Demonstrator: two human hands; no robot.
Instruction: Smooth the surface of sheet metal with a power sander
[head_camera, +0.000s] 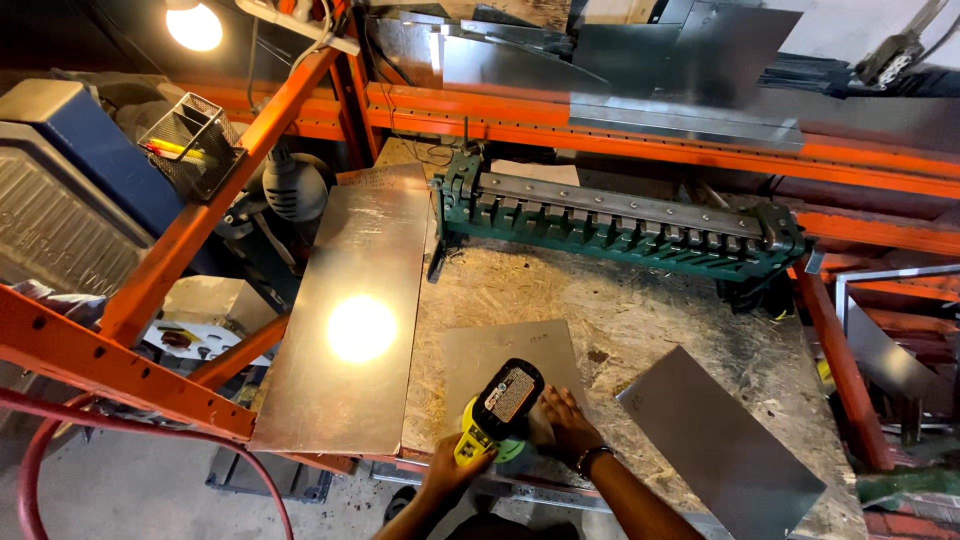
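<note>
My left hand (447, 472) is wrapped tight around the grip of a yellow-green power tool (497, 412), whose black body, with a label on top, points up and away from me over a small sheet of metal (497, 352); that sheet lies flat on the chipboard workbench (640, 310), near its front edge; my right hand (566, 425) rests just beside the tool with fingers spread and pressed down on the same sheet, holding nothing, a band at the wrist; the tool's working end is hidden under its body (I cannot tell whether it touches the metal); to the left a long, shiny metal sheet (352, 320) lies along the bench, throwing back the glare of the lamp (194, 24) that hangs at the upper left; to the right a grey metal panel (718, 443) lies at a slant, well apart from my hands; across the back of the bench stands a green bending brake (620, 225) with a row of fingers; orange racking beams (700, 150) frame the bench, and a wire basket (190, 140) hangs off the slanted strut on the left.
</note>
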